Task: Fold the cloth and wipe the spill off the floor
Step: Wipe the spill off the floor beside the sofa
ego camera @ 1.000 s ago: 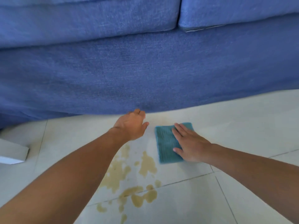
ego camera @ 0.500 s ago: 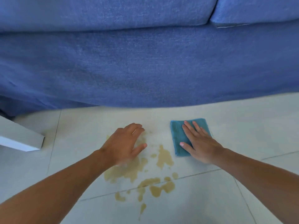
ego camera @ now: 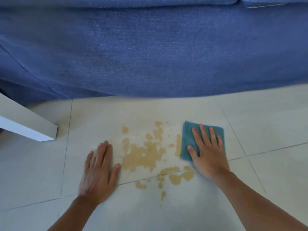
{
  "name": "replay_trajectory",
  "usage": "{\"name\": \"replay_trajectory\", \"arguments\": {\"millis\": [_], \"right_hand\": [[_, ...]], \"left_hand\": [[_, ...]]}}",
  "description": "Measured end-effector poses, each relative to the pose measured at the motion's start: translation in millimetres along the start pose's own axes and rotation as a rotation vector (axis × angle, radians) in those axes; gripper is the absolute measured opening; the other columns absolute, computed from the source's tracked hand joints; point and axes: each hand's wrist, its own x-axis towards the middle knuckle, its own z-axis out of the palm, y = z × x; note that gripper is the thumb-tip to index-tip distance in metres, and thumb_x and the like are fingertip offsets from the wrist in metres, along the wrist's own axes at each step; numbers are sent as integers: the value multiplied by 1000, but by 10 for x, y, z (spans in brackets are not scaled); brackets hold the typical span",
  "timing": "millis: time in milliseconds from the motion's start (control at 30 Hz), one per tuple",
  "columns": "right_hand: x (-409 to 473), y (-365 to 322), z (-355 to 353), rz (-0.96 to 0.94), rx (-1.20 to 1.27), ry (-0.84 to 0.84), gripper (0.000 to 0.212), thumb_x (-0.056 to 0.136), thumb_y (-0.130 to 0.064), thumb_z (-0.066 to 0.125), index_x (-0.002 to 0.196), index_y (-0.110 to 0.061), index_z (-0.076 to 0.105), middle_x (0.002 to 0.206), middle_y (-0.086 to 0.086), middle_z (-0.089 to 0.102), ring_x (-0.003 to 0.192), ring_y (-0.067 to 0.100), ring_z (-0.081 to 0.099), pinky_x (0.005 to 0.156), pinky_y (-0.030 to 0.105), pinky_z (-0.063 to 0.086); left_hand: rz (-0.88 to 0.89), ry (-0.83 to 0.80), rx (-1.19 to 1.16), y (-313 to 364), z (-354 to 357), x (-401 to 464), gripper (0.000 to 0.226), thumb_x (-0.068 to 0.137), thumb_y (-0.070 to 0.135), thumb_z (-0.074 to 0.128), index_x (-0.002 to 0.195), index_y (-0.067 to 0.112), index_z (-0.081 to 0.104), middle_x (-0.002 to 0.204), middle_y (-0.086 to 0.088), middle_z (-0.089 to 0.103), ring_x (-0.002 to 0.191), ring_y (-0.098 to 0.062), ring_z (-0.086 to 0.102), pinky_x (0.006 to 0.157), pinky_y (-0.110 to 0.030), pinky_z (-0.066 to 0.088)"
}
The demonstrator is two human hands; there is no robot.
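A folded teal cloth (ego camera: 187, 139) lies flat on the pale tiled floor (ego camera: 275, 127), just right of a tan spill (ego camera: 143, 155) spread in blotches across a tile joint. My right hand (ego camera: 207, 152) presses flat on the cloth, fingers spread and pointing away from me, covering its right half. The cloth's left edge touches the rightmost streak of the spill. My left hand (ego camera: 98, 170) rests palm down on the bare floor left of the spill, fingers apart, holding nothing.
A blue fabric sofa (ego camera: 150, 47) fills the upper half of the view, its skirt ending just beyond the spill. A white furniture corner (ego camera: 30, 127) juts in at the left. Tile continues toward me and to the right.
My left hand has come back toward me and down, and now lies flat on the floor left of the spill. My right hand stays pressed on the cloth. The view has shifted left.
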Motion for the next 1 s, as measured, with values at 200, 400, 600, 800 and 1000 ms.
{"name": "replay_trajectory", "arguments": {"millis": [200,400,600,800,1000], "right_hand": [[60,47,-24,244,38,41,79,91,-64,12,162,-32,6,173,-3,1,158,29,-1,126,51,3],[-336,-268,102,-53,-6,-10,72,95,-62,14,161,-38,1,171,-9,-10,157,21,-14,127,46,-5],[407,-463,-78,233,49,-11,70,97,-54,27,161,-37,6,172,-3,-6,158,30,-8,126,54,-2],[-310,-78,57,-21,-48,-28,75,91,-65,16,160,-41,3,172,-9,-5,158,24,-11,127,49,-1],[-180,-743,182,14,10,9,72,96,-64,20,160,-41,-3,170,-7,-15,156,27,-18,125,51,-10]], "left_hand": [[2,33,-21,-62,25,1,65,98,36,25,153,2,32,163,-14,28,151,-27,25,122,-46,12],[23,57,-42,-92,57,14,61,98,30,26,152,1,35,162,-15,31,150,-28,28,122,-49,17],[-1,70,-47,-56,43,17,60,99,29,25,151,2,38,161,-15,33,150,-28,30,121,-49,18],[-7,61,-34,-32,30,11,62,99,32,23,151,1,36,162,-14,30,151,-27,26,122,-50,17],[-12,53,-37,-20,13,-5,62,99,32,23,151,2,35,162,-14,30,151,-27,25,122,-51,18]]}}
